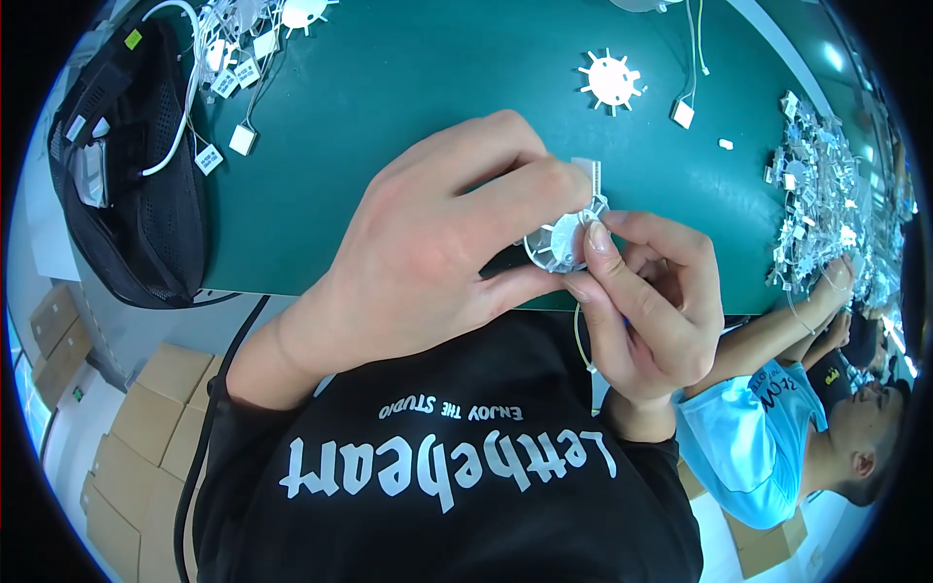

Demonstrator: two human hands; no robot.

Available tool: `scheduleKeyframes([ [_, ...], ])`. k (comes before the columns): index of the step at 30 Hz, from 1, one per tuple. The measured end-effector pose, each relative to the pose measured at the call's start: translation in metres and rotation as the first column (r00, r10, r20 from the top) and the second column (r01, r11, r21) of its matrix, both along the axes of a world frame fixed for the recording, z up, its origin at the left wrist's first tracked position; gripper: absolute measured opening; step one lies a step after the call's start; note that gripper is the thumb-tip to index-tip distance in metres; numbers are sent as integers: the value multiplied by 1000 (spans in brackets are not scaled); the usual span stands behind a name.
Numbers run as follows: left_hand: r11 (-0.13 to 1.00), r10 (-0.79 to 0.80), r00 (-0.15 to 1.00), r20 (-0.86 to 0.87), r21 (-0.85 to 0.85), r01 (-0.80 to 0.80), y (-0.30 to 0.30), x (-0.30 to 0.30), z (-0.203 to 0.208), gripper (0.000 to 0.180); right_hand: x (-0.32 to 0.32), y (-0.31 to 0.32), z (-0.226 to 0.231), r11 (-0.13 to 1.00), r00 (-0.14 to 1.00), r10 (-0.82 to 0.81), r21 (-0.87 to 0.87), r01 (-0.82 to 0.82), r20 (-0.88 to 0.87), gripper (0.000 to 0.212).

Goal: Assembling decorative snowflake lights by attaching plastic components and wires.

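Close in front of my chest, both hands meet over a small round clear-and-white plastic part (556, 245) with spoke-like ribs. My left hand (428, 228) grips its left side between thumb and bent fingers. On its right edge, my right hand (661, 301) pinches with thumb and forefinger; the fingertips cover part of it. A flat whitish strip (591, 173) sticks up above the part beside my left fingertips. Below my right thumb hangs a thin pale wire (580, 335) with a small end piece.
On the green table (389, 78) lie a white spoked disc (612, 81), a wired white block (683, 114) and a small white piece (726, 144). A black mesh bag (146, 223) sits left, near wired blocks (243, 139). At right, a co-worker's hand (834, 282) touches a pile of parts (821, 194).
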State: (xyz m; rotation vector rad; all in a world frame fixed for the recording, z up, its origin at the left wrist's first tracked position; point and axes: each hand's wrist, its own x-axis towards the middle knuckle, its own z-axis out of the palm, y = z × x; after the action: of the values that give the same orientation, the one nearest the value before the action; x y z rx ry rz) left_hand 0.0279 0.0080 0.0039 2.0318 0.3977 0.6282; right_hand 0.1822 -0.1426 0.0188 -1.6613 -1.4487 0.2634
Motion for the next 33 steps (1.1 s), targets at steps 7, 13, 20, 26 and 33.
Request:
scheduleKeyframes([
  [7,993,-2,1000,0,120,2,-3,-1,0,52,5,-3,4,994,995,88,-75,-84,47,29],
  [13,992,10,1000,0,122,-10,-1,0,0,54,13,-3,-10,999,975,-37,-15,35,-220,38],
  [20,992,13,1000,29,123,-16,-2,2,-2,55,19,-18,-3,959,942,-110,-283,17,-316,26],
  [26,995,38,999,30,88,-41,-6,4,0,54,27,-1,13,977,959,-3,-205,-58,-284,26],
  [33,991,14,1000,-4,135,-13,0,1,2,53,31,-3,15,961,980,6,-270,-60,-197,20],
])
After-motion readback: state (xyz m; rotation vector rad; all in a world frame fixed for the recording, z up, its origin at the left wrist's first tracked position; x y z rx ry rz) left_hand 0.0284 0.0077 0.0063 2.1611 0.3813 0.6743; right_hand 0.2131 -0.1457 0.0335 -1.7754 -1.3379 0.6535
